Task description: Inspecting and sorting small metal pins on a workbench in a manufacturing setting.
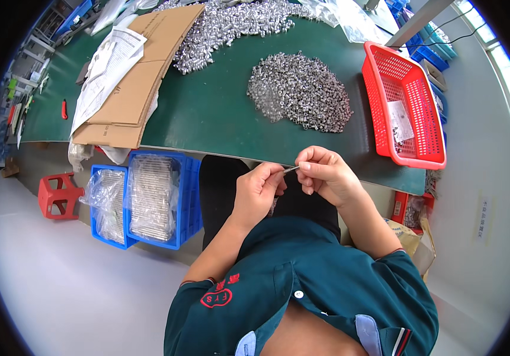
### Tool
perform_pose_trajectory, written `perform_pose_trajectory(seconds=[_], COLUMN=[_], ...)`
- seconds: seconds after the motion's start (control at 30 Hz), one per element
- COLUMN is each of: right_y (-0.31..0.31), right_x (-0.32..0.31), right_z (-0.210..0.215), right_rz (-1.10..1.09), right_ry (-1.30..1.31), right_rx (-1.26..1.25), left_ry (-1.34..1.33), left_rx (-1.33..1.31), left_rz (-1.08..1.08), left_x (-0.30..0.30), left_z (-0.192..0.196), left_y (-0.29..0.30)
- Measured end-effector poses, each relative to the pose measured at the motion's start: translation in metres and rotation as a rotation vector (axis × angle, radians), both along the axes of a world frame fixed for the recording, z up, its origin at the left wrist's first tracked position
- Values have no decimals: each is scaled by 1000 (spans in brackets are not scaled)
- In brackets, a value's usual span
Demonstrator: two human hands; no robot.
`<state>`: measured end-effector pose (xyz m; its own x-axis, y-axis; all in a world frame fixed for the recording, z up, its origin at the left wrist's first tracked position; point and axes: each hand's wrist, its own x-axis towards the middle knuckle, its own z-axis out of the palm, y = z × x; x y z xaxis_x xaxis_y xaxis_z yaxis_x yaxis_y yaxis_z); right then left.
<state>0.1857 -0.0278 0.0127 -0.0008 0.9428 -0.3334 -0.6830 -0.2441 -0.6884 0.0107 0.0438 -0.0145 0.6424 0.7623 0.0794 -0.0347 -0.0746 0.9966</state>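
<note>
At the near edge of the green table, my left hand (257, 191) and my right hand (330, 175) meet over my lap. A thin, silvery metal piece, perhaps a small rod (291, 169), runs between their fingertips. Both hands pinch it, one at each end; the fingers hide most of it, so its full shape cannot be made out. Just beyond my hands, a heap of small shiny metal cylindrical parts (308, 89) lies on the tabletop. A larger pile of similar silver parts (231, 26) spreads further back.
A red perforated basket (379, 110) with a small bag inside stands at the table's right edge. Flattened cardboard (127, 89) and papers (109, 71) lie on the left, near a red cutter (64, 109). Blue crates (192, 202) and a red stool (59, 196) are on the floor.
</note>
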Motion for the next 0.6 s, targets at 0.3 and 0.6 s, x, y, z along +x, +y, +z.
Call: perform_pose_trajectory(seconds=[0.3,0.6], right_y=[1,3], right_x=[-1,2], right_z=[5,8], right_rz=[-41,-54], right_ry=[-17,-320], right_rx=[-87,-57], left_ry=[31,15], left_rx=[-139,-229], left_rz=[-14,-33], left_x=[0,-1], left_z=[-5,-5], left_y=[0,1])
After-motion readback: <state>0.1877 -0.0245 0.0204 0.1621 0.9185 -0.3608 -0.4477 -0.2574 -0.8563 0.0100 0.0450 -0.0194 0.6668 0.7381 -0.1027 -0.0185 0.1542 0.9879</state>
